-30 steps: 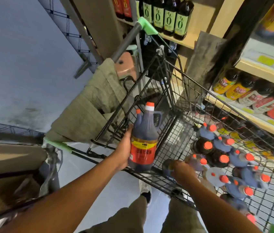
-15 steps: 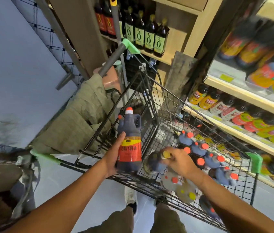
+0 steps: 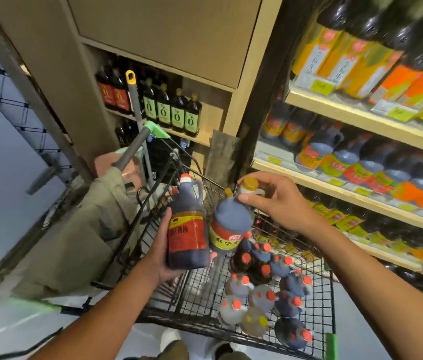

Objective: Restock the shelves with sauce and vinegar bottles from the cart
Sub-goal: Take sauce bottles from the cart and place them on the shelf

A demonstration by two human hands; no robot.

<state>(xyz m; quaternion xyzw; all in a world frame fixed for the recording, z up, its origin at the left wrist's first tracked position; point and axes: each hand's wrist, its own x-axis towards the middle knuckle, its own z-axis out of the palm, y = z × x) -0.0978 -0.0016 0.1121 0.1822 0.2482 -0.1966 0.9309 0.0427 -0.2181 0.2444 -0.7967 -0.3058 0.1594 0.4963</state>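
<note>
My left hand (image 3: 159, 252) grips a dark sauce jug with a red label and an orange-and-white cap (image 3: 186, 229), upright above the wire cart (image 3: 320, 315). My right hand (image 3: 274, 201) holds a second dark jug with a red-and-yellow label (image 3: 230, 224) by its neck, just under its yellow cap. The two jugs hang side by side, nearly touching. Several more dark bottles with orange caps (image 3: 267, 289) lie packed in the cart basket below. The shelves (image 3: 340, 185) on the right carry rows of similar bottles.
A khaki cloth bag (image 3: 80, 229) hangs over the cart's child seat beside the green-tipped handle (image 3: 140, 141). A wooden cabinet (image 3: 169, 42) ahead holds green-labelled bottles (image 3: 171, 113). A metal rack (image 3: 15, 81) stands at left. My shoes show below the cart.
My right hand has lifted the yellow-capped jug out of the cart to beside the left hand's jug. My view has tilted up towards the shelves.
</note>
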